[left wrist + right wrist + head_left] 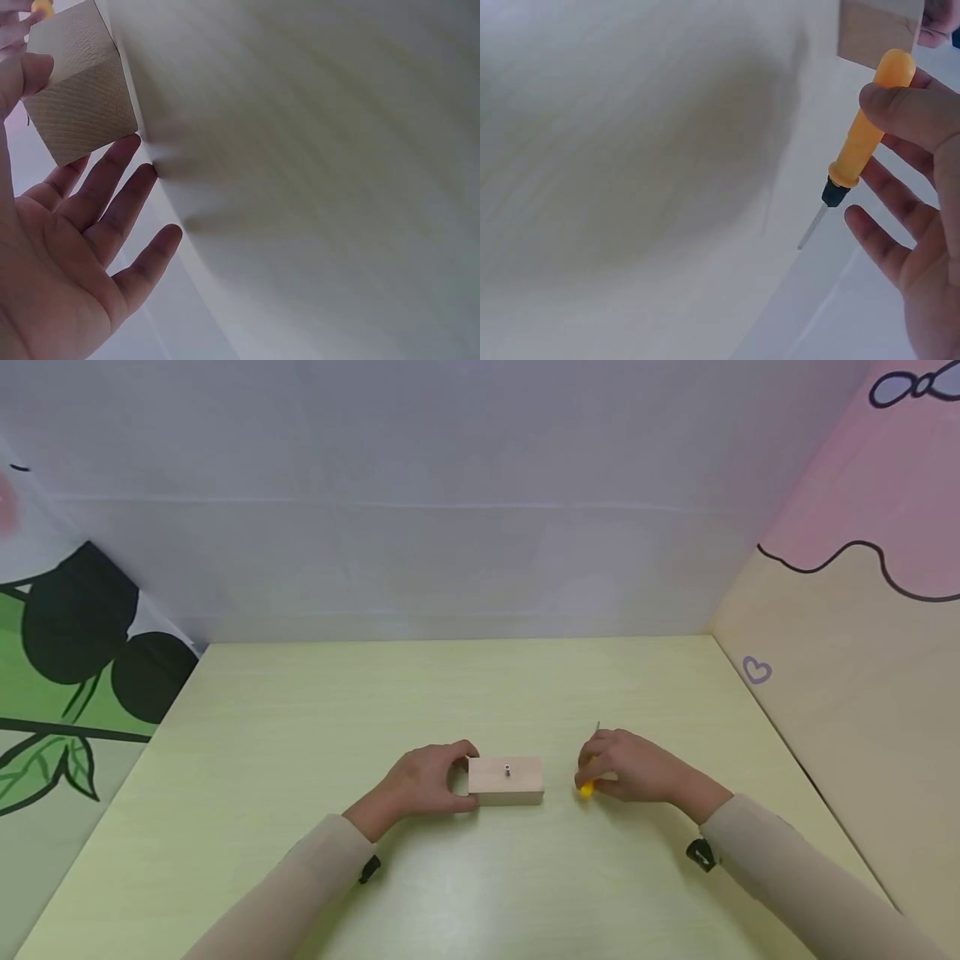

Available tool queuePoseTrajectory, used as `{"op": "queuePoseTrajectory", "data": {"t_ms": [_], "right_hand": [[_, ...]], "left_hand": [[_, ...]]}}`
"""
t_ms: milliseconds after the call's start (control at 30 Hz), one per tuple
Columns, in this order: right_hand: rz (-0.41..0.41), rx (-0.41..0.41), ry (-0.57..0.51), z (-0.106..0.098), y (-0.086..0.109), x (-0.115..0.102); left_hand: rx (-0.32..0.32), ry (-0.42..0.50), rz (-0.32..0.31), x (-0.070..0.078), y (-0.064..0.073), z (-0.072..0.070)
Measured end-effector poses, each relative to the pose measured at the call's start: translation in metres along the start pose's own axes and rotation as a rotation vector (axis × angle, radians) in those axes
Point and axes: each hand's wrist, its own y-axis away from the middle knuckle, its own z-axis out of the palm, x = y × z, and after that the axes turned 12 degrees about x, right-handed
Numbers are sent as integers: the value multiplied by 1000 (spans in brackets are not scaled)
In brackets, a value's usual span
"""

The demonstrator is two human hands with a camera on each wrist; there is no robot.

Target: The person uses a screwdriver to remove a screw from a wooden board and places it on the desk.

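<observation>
A pale wooden block (495, 774) lies on the table with a small metal screw (507, 770) standing up from its top face. My left hand (431, 781) grips the block's left end, thumb on the near side and fingers at the far side; the left wrist view shows the block's end grain (82, 112) between them. To the right of the block, my right hand (626, 767) holds a screwdriver (859, 146) by its yellow handle, between thumb and fingers. Its thin metal shaft (812, 226) points away from the block, toward the far side of the table.
The light wood-grain table (315, 710) reaches back to a pale grey wall (450, 560). Printed panels stand along both sides, the right panel (862, 710) close to the right forearm. A small black device (701, 855) is worn under the right wrist.
</observation>
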Motion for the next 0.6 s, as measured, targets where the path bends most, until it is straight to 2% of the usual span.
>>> {"op": "queuePoseTrajectory", "data": {"t_ms": [267, 467, 600], "right_hand": [[43, 45, 10, -12, -10, 0], [170, 97, -11, -22, -18, -2], [241, 191, -66, -26, -20, -4]], "left_hand": [[-1, 7, -2, 0, -1, 0], [-2, 8, -4, -1, -1, 1], [-3, 6, -3, -1, -2, 0]]}}
